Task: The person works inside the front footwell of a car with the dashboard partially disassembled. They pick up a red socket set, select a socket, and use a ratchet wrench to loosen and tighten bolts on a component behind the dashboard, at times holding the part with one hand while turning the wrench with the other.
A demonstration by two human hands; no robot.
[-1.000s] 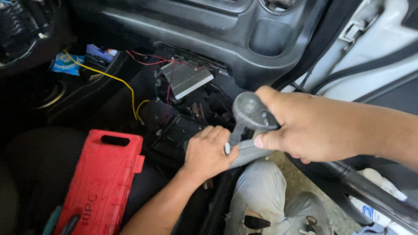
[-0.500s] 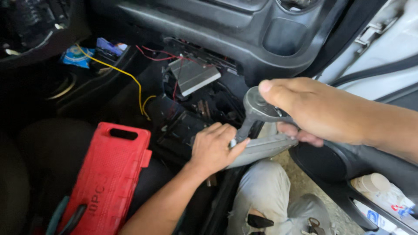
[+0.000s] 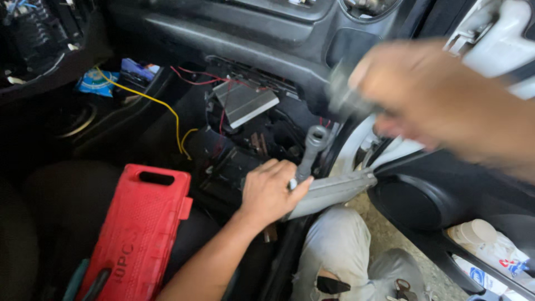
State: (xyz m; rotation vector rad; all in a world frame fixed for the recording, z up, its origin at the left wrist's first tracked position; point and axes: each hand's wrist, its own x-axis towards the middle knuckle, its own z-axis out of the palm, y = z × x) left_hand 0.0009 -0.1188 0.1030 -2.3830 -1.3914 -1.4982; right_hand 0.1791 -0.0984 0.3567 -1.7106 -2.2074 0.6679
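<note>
scene: inside a car, low in the footwell under the dark dashboard (image 3: 234, 33), door open on the right
left hand: left hand (image 3: 270, 192) reaches in from below, fingers curled shut around the lower end of a grey wrench (image 3: 310, 153)
wrench: stands nearly upright, tilted a little right, ring end on top, just above the left hand, in front of the opened dash cavity
right hand: right hand (image 3: 429, 100) up at upper right, heavily motion-blurred, raised well above the wrench; a blurred grey shape sits at its left edge, cannot tell if the hand is open or closed or what it holds
grey trim: grey plastic sill strip (image 3: 334, 189) runs right from under the left hand toward the door, touching the hand's fingers
cavity: silver metal box (image 3: 245, 100) sits tilted in the opening, red wires (image 3: 192, 78) around it, a yellow wire (image 3: 167, 108) loops down to the left
red case: red plastic tool case (image 3: 139, 228) with a carry handle lies closed on the dark seat at left, well apart from the hands
blue wrapper: blue packet (image 3: 95, 82) far left in the console area
legs: light grey trousers (image 3: 340, 251) bottom centre, knee just below the trim strip
door: dark door panel (image 3: 440, 200) on the right, a white bottle (image 3: 479, 234) in its pocket
keys: small key bunch (image 3: 402, 290) at bottom edge by the trousers
</note>
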